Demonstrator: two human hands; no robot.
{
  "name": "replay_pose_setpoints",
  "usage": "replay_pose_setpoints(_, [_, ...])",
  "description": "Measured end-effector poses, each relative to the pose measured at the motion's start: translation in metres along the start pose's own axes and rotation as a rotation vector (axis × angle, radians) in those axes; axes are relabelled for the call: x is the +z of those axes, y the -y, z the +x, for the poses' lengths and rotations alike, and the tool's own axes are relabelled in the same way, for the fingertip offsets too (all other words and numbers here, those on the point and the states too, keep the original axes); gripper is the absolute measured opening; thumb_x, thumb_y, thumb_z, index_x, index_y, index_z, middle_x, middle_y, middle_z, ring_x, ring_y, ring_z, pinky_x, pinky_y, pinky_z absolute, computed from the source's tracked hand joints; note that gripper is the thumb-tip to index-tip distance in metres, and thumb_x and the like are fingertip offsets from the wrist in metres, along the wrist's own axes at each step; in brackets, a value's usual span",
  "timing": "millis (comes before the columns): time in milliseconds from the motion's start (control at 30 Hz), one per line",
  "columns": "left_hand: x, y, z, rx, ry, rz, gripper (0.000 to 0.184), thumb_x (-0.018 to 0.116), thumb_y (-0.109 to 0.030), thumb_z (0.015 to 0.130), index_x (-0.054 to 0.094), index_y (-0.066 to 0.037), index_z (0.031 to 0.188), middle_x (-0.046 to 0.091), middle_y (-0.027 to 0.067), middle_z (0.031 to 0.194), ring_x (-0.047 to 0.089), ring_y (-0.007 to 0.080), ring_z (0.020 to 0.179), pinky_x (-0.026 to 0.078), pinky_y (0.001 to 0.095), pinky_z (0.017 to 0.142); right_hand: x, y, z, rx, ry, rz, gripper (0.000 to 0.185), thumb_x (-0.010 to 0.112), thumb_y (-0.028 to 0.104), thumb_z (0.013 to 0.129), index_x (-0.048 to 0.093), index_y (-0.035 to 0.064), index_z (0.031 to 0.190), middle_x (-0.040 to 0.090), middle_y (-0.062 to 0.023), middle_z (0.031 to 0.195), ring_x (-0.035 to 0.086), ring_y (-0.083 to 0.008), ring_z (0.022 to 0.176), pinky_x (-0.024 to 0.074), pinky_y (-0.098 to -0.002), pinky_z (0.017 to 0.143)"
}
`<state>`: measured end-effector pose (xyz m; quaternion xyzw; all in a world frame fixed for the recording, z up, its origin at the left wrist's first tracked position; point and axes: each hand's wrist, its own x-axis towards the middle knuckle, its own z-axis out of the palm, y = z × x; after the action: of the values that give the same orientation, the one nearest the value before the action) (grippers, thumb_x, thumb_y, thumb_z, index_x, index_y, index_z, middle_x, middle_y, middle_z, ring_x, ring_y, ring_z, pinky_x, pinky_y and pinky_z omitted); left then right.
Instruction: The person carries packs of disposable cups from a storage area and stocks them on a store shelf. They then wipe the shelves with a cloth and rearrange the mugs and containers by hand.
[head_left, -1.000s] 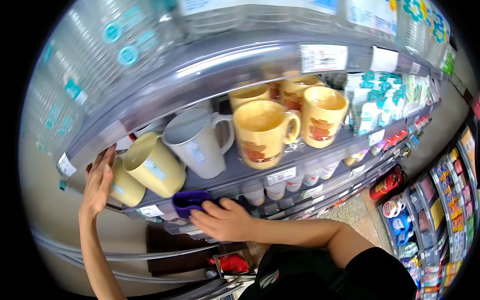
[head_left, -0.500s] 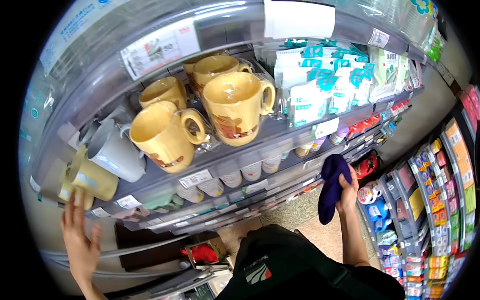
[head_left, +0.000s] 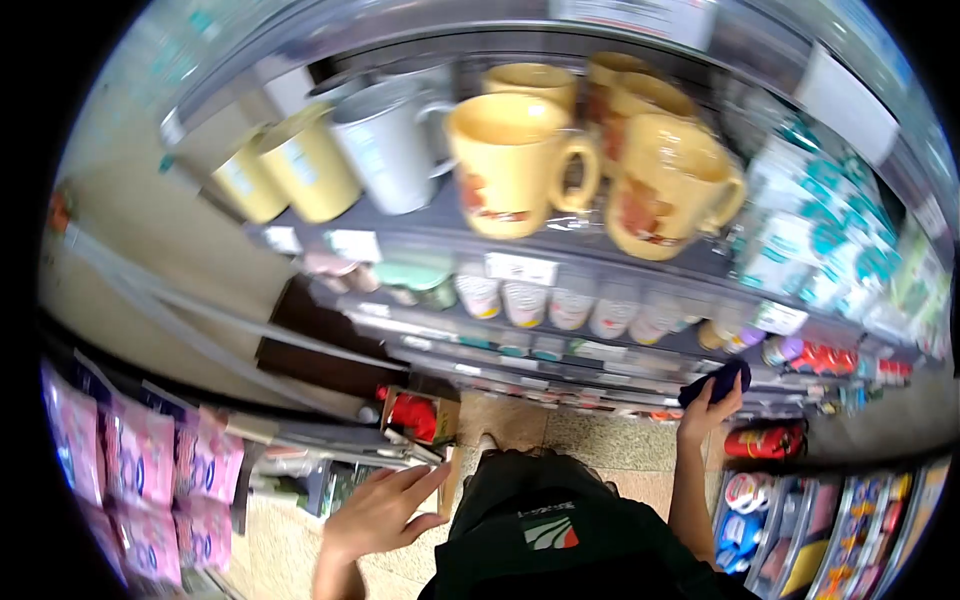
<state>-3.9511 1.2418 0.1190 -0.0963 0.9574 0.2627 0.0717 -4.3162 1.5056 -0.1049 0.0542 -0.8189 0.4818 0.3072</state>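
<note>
My left hand (head_left: 385, 508) hangs over the floor in front of my body, fingers stretched out and holding nothing. In my right hand (head_left: 708, 412) is a bunched dark purple cloth (head_left: 716, 384), close to the lower shelves. Above both hands, several mugs stand on the shelf: a yellow mug (head_left: 310, 170) at the left, a grey mug (head_left: 388, 150) beside it, and tan mugs with brown pictures, one tan mug (head_left: 505, 165) near the front edge. Another tan mug (head_left: 665, 190) is in a clear wrapper.
White and teal packets (head_left: 800, 240) fill the shelf's right side. White cups (head_left: 570, 303) line the shelf below. A red fire extinguisher (head_left: 765, 441) stands at the right. Pink packs (head_left: 140, 450) hang at lower left, and a box with a red item (head_left: 412, 415) sits low.
My left hand has left the yellow mug at the shelf's left end and come down in front of my body. The view has turned left; my right hand still holds the cloth.
</note>
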Motion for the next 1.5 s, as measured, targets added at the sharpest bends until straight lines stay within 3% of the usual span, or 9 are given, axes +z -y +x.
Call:
replay_pose_setpoints(233, [0.064,0.031,-0.017,-0.336,-0.108,-0.422,0.058,0.064,-0.033,0.087,0.046,-0.006,0.135,0.062,0.0242,0.108,0.060,0.0428,0.096,0.047,0.0456,0.084,0.069,0.095,-0.106,-0.200,0.359,0.211,0.054,0.064,0.010,0.084,0.040,-0.0037,0.131,0.039,-0.0240,0.120,0.036,-0.0385,0.115,0.0235,-0.0482,0.103])
replay_pose_setpoints(567, [0.093,0.092,-0.098,-0.618,-0.315,-0.218,0.062,0.065,-0.032,0.085,0.043,-0.007,0.137,0.064,0.0179,0.102,0.063,0.0370,0.091,0.048,0.0446,0.082,0.180,0.267,-0.241,-0.301,0.778,0.459,0.059,0.065,0.003,0.082,0.039,0.0007,0.135,0.033,-0.0266,0.121,0.036,-0.0399,0.113,0.0286,-0.0430,0.101])
replay_pose_setpoints(867, [0.105,0.129,-0.113,-0.598,-0.431,-0.311,0.054,0.065,-0.028,0.085,0.049,-0.005,0.131,0.063,0.0206,0.107,0.063,0.0378,0.092,0.050,0.0428,0.080,0.272,0.394,-0.335,-0.302,1.018,0.548,0.064,0.064,0.002,0.081,0.037,0.0013,0.138,0.035,-0.0278,0.118,0.037,-0.0398,0.109,0.0315,-0.0426,0.101])
replay_pose_setpoints(967, [0.096,0.138,-0.104,-0.571,-0.452,-0.322,0.055,0.066,-0.026,0.085,0.049,-0.003,0.131,0.062,0.0207,0.106,0.062,0.0386,0.092,0.050,0.0431,0.081,0.290,0.415,-0.344,-0.289,1.199,0.486,0.057,0.064,0.004,0.084,0.044,0.0059,0.138,0.047,-0.0192,0.121,0.048,-0.0312,0.110,0.0398,-0.0363,0.097])
replay_pose_setpoints(1100, [0.092,0.151,-0.090,-0.504,-0.723,-0.366,0.055,0.068,-0.018,0.083,0.048,-0.002,0.131,0.061,0.0226,0.105,0.061,0.0402,0.090,0.050,0.0423,0.081,0.271,0.434,-0.298,0.814,1.703,1.055,0.041,0.054,-0.004,0.088,0.053,0.0027,0.128,0.063,-0.0102,0.114,0.062,-0.0226,0.098,0.0480,-0.0344,0.091])
replay_pose_setpoints(1333, [0.065,0.165,-0.041,-0.424,-1.289,-0.632,0.076,0.064,-0.011,0.083,0.021,0.002,0.145,0.036,0.0238,0.132,0.041,0.0366,0.120,0.037,0.0403,0.101,0.208,0.375,-0.247,1.131,1.991,1.191,0.051,0.059,0.004,0.082,0.048,0.0016,0.132,0.060,-0.0111,0.120,0.059,-0.0223,0.106,0.0461,-0.0361,0.095])
replay_pose_setpoints(1400, [0.072,0.186,-0.014,-0.319,-1.355,-0.875,0.075,0.059,-0.016,0.089,0.015,0.000,0.147,0.029,0.0217,0.138,0.036,0.0336,0.124,0.032,0.0392,0.104,0.171,0.379,-0.243,0.794,1.974,0.904,0.052,0.061,0.007,0.084,0.047,0.0010,0.133,0.058,-0.0120,0.122,0.057,-0.0201,0.109,0.0448,-0.0342,0.095])
replay_pose_setpoints(1433, [0.069,0.191,-0.006,-0.335,-1.266,-0.923,0.064,0.052,-0.022,0.094,0.021,-0.001,0.146,0.032,0.0176,0.137,0.035,0.0290,0.125,0.029,0.0369,0.107,0.157,0.381,-0.239,0.215,2.067,0.825,0.054,0.063,0.015,0.086,0.045,0.0011,0.134,0.058,-0.0115,0.122,0.056,-0.0184,0.110,0.0436,-0.0328,0.095])
replay_pose_setpoints(1500, [0.056,0.193,0.015,-0.302,-1.339,-1.545,0.029,0.051,-0.026,0.097,0.050,-0.002,0.113,0.050,0.0045,0.104,0.045,0.0128,0.097,0.037,0.0265,0.087,0.137,0.386,-0.224,-0.378,1.922,0.752,0.051,0.069,0.019,0.083,0.053,0.0041,0.129,0.060,-0.0123,0.119,0.057,-0.0219,0.107,0.0455,-0.0340,0.090])
